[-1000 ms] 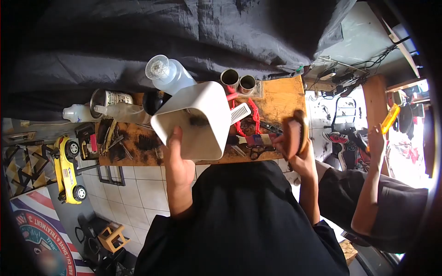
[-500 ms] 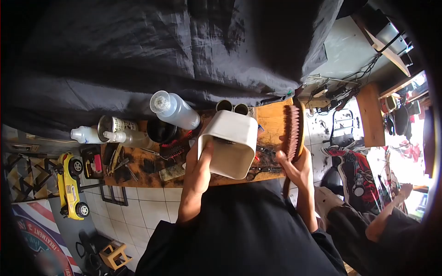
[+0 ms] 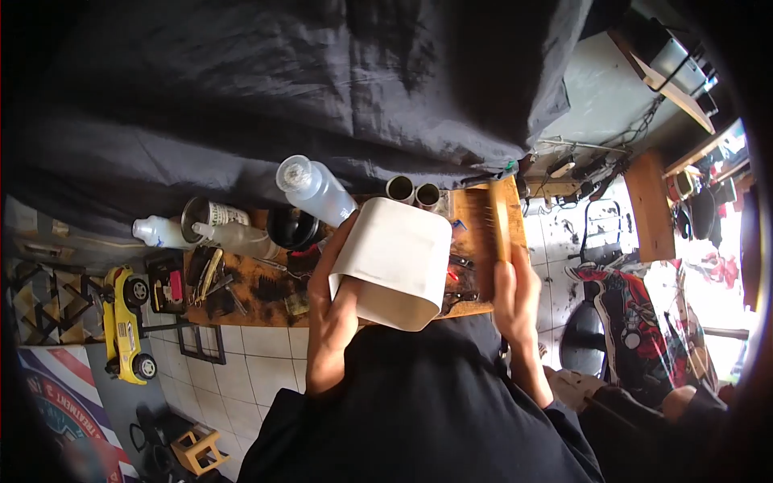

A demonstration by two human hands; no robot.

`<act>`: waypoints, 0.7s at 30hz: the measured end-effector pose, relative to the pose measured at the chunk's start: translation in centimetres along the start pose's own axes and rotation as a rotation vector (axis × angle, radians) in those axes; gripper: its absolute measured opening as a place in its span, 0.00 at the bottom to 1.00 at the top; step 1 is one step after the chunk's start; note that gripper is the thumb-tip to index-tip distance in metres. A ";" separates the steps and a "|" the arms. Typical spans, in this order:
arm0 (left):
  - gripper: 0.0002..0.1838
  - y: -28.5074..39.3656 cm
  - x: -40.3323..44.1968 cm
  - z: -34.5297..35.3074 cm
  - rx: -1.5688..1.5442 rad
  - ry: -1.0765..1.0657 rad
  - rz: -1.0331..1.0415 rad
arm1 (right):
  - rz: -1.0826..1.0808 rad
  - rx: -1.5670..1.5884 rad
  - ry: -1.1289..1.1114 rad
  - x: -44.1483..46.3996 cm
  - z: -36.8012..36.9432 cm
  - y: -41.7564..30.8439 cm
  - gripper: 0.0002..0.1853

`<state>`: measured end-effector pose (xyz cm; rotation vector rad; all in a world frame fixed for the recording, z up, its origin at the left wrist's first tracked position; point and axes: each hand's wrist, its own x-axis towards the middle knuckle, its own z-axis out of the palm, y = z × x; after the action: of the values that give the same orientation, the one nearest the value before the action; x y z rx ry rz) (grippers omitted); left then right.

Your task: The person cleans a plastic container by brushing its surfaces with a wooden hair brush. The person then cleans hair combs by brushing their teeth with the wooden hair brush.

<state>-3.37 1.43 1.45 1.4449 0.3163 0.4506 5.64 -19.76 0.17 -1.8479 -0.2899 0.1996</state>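
My left hand (image 3: 333,322) grips a white square container (image 3: 396,249) by its near left side, the thumb at the rim. Its open end tilts toward me. My right hand (image 3: 517,294) is wrapped round a wooden brush (image 3: 501,225), which stands upright to the right of the container and is blurred by motion; its bristle side faces left. Behind the container are a translucent bottle (image 3: 316,189) and two round tins (image 3: 413,192). Scissors and small red tools lie partly hidden between the container and the brush.
The hair-strewn wooden table (image 3: 509,193) also holds a black bowl (image 3: 290,229), a spray bottle (image 3: 237,238), a large can (image 3: 211,219) and a dark tray (image 3: 166,283). A dark cloth (image 3: 306,88) hangs behind. Another person's sleeve (image 3: 636,431) shows at the lower right.
The container first came right and down, then its opening tipped further downward. The brush has turned from bristles visible to nearly edge-on and moved slightly left. The other person has shifted lower.
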 end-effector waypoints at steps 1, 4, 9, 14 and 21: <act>0.27 0.1 0.0 -0.3 -0.001 0.017 0.004 | -0.118 0.007 0.030 -0.4 -0.5 0.2 0.19; 0.28 0.8 -0.2 -0.6 0.166 0.052 0.014 | -0.562 -0.218 -0.138 -1.2 -3.0 -0.9 0.31; 0.33 0.3 -1.0 -1.4 0.429 -0.166 0.211 | -0.469 -0.311 -0.209 -0.9 -0.6 -2.3 0.29; 0.32 1.1 -2.2 -1.1 0.310 -0.174 0.193 | -0.217 -0.145 -0.074 -0.1 -0.9 -0.5 0.20; 0.32 1.4 -2.7 -1.1 0.591 -0.055 0.259 | -0.555 -0.142 -0.317 -1.4 -0.5 -2.9 0.31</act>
<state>-6.36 1.22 2.59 2.0864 0.2258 0.5514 4.15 -19.87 3.05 -1.7976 -1.0412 0.0853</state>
